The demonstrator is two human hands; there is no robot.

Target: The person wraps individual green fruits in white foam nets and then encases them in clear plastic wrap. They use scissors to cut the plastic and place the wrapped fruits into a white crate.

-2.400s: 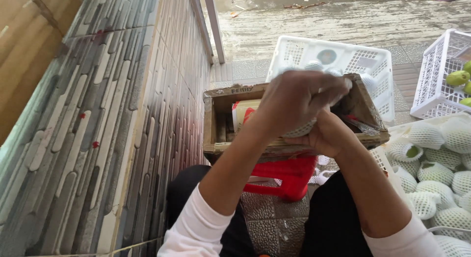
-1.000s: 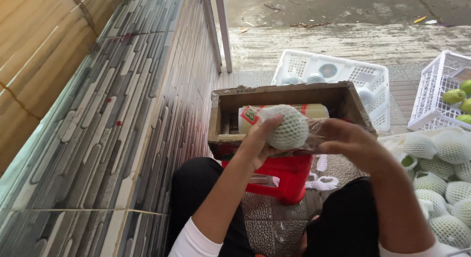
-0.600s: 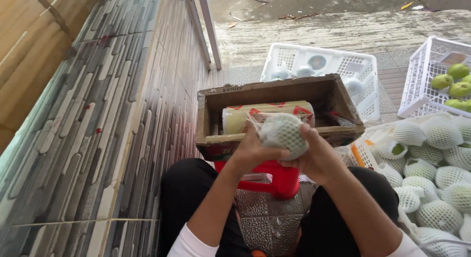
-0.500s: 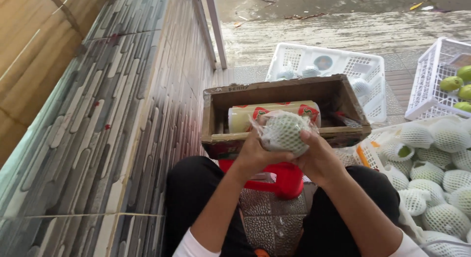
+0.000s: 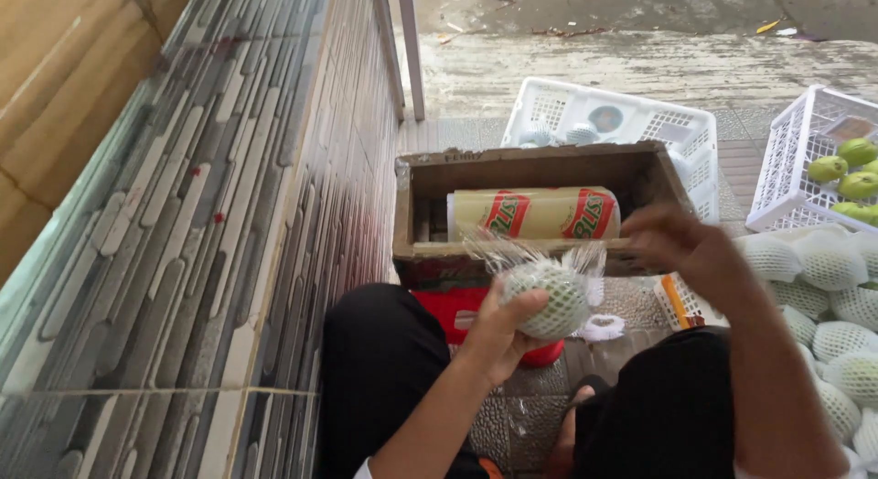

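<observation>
1. I am looking down at a seated person in dark trousers, working on a pebbled floor beside a wall of grey and brown stone strips [image 5: 210, 232].
2. The left hand [image 5: 501, 325] is closing its fingers around a green fruit in white foam netting [image 5: 549, 298], with clear film bunching out above it; the fruit is sitting just in front of a wooden box [image 5: 540, 209].
3. The right hand [image 5: 672, 238] is hanging blurred beside the box's right end, fingers loosely curled; I cannot tell whether it is gripping anything.
4. Inside the box, a cream-coloured roll with red marks [image 5: 535, 214] is lying on its side.
5. A red stool [image 5: 466, 314] is showing under the box.
6. Beyond, a white plastic crate [image 5: 631, 122] is resting on wet concrete, and a second white crate [image 5: 805, 159] is holding bare green fruit [image 5: 846, 168].
7. More net-wrapped fruit [image 5: 832, 296] is piling up along the right edge.
</observation>
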